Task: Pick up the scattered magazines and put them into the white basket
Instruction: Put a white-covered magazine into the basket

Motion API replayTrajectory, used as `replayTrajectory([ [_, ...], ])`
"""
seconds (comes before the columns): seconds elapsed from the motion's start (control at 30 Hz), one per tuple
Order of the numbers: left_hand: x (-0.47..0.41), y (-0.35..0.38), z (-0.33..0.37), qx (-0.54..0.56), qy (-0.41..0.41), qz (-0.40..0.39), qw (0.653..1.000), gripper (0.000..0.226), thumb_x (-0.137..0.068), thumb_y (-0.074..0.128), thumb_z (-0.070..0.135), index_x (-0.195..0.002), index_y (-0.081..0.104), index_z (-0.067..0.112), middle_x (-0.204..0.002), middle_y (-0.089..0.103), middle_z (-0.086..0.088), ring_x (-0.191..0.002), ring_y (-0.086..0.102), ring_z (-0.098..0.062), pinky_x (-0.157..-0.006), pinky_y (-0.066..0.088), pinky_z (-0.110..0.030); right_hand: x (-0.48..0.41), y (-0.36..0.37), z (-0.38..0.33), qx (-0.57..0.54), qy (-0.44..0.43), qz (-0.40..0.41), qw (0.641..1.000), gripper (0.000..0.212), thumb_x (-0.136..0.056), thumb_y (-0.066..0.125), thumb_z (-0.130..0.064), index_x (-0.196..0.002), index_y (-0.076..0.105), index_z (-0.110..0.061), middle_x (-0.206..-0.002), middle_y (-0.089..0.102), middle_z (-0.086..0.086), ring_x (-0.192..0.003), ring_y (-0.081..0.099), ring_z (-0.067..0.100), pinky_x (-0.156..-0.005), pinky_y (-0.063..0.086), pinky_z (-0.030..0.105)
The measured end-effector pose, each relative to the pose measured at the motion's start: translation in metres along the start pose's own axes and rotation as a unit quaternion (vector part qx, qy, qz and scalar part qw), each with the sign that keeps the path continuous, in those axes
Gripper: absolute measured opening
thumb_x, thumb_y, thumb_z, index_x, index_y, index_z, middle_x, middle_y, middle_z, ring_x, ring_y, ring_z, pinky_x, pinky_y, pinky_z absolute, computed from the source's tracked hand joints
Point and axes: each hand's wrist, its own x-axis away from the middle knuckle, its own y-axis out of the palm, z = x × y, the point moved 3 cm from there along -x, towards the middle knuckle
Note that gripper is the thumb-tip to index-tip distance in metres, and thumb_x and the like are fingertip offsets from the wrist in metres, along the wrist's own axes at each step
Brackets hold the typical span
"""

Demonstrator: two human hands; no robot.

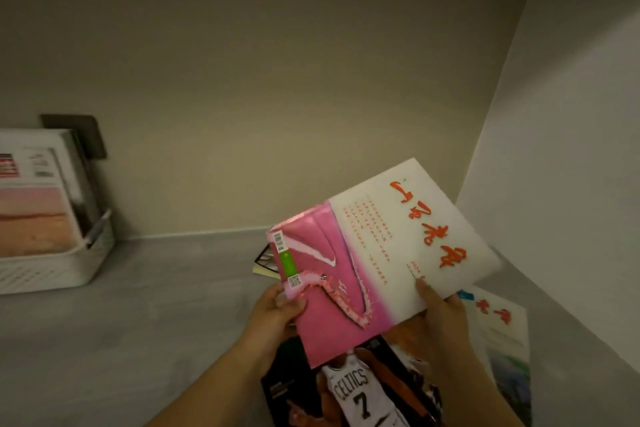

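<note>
**Head view: two hands hold a pink-and-white magazine above the pile**

The left hand (277, 308) pinches the lower corner of the pink half, thumb on the cover and fingers curled beneath. The right hand (440, 308) grips the white half the same way, its thumb pressed near the red lettering. A grip on each side probably keeps the floppy pink-and-white magazine (374, 253) flat, so that it does not sag or fold on the way across.

It is held clear of the grey shelf (156, 305), tilted up towards the back wall. It looks like one issue spread open with both covers showing, though two overlapping issues cannot be ruled out. One half is glossy pink with a barcode, a green label and a long pink dragon figure. The other is white with bold red brush characters and columns of small red text.

Below the hands lies a basketball magazine (353, 388) showing a Celtics number 7 jersey. A pale magazine (498, 329) sits to its right, and the corner of another (265, 262) peeks out behind the left hand. Those three are judged to be still waiting.

The white basket (52, 267) stands well apart at the far left against the wall. It already holds upright magazines (31, 191), in front of a dark wall plate (79, 135).
</note>
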Motion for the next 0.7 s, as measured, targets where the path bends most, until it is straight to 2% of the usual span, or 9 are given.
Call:
replayTrajectory([
  [0.07, -0.004, -0.047, 0.017, 0.023, 0.006, 0.050, 0.998, 0.023, -0.083, 0.053, 0.001, -0.103, 0.051, 0.011, -0.086, 0.062, -0.004, -0.073, 0.059, -0.019, -0.056, 0.050, -0.028, 0.010, 0.037, 0.012, 0.001, 0.003, -0.052, 0.999, 0.020, -0.085, 0.052, -0.002, -0.087, 0.058, -0.021, -0.099, 0.062, 0.005, -0.094, 0.058, 0.028, -0.088, 0.046, 0.051],
  [0.13, -0.006, -0.097, 0.039, 0.033, 0.017, 0.094, 0.995, 0.023, -0.083, 0.052, 0.001, -0.106, 0.051, 0.008, -0.085, 0.061, -0.007, -0.074, 0.057, -0.021, -0.063, 0.048, -0.031, 0.022, 0.077, 0.025, 0.035, -0.018, -0.089, 0.995, 0.024, -0.085, 0.051, -0.001, -0.085, 0.058, -0.025, -0.094, 0.063, -0.001, -0.088, 0.060, 0.020, -0.079, 0.049, 0.042],
  [0.23, -0.008, -0.172, 0.074, 0.014, 0.046, 0.145, 0.988, 0.017, -0.083, 0.052, 0.000, -0.099, 0.054, 0.008, -0.083, 0.059, -0.007, -0.072, 0.056, -0.020, -0.062, 0.045, -0.028, 0.040, 0.139, 0.050, 0.061, -0.039, -0.140, 0.988, 0.025, -0.084, 0.051, -0.001, -0.088, 0.057, -0.025, -0.092, 0.063, -0.005, -0.086, 0.059, 0.015, -0.075, 0.050, 0.038],
  [0.33, -0.004, -0.239, 0.109, -0.069, 0.070, 0.161, 0.982, 0.016, -0.083, 0.052, -0.001, -0.078, 0.057, 0.014, -0.076, 0.059, -0.006, -0.068, 0.054, -0.018, -0.061, 0.044, -0.026, 0.054, 0.196, 0.076, 0.068, -0.040, -0.164, 0.983, 0.023, -0.085, 0.050, 0.000, -0.096, 0.058, -0.018, -0.090, 0.063, -0.007, -0.084, 0.059, 0.012, -0.075, 0.049, 0.034],
  [0.43, 0.002, -0.300, 0.140, -0.215, 0.097, 0.168, 0.957, 0.015, -0.081, 0.058, 0.005, -0.072, 0.060, 0.016, -0.072, 0.060, -0.002, -0.066, 0.055, -0.014, -0.060, 0.043, -0.022, 0.066, 0.248, 0.101, 0.079, -0.049, -0.196, 0.976, 0.025, -0.085, 0.050, 0.001, -0.088, 0.061, -0.021, -0.082, 0.068, -0.010, -0.080, 0.063, 0.010, -0.069, 0.053, 0.030],
  [0.5, 0.004, -0.332, 0.157, -0.302, 0.118, 0.160, 0.932, 0.009, -0.082, 0.057, 0.007, -0.080, 0.064, 0.013, -0.075, 0.062, -0.003, -0.068, 0.057, -0.015, -0.057, 0.042, -0.019, 0.073, 0.282, 0.117, 0.098, -0.061, -0.217, 0.969, 0.026, -0.085, 0.050, 0.000, -0.087, 0.062, -0.023, -0.086, 0.068, -0.009, -0.077, 0.066, 0.009, -0.068, 0.056, 0.030],
  [0.57, 0.002, -0.356, 0.171, -0.336, 0.142, 0.162, 0.917, 0.014, -0.085, 0.053, 0.005, -0.090, 0.064, 0.012, -0.082, 0.063, -0.002, -0.077, 0.056, -0.018, -0.060, 0.042, -0.021, 0.082, 0.316, 0.133, 0.131, -0.068, -0.242, 0.959, 0.023, -0.085, 0.051, -0.002, -0.090, 0.062, -0.022, -0.089, 0.068, -0.006, -0.076, 0.068, 0.008, -0.070, 0.058, 0.030],
  [0.7, -0.003, -0.393, 0.196, -0.366, 0.176, 0.227, 0.885, 0.026, -0.088, 0.046, 0.006, -0.110, 0.058, 0.008, -0.106, 0.060, -0.005, -0.094, 0.049, -0.018, -0.082, 0.035, -0.027, 0.099, 0.383, 0.155, 0.196, -0.080, -0.285, 0.935, 0.022, -0.087, 0.051, -0.005, -0.086, 0.062, -0.023, -0.079, 0.069, -0.012, -0.071, 0.066, 0.005, -0.061, 0.052, 0.022],
])
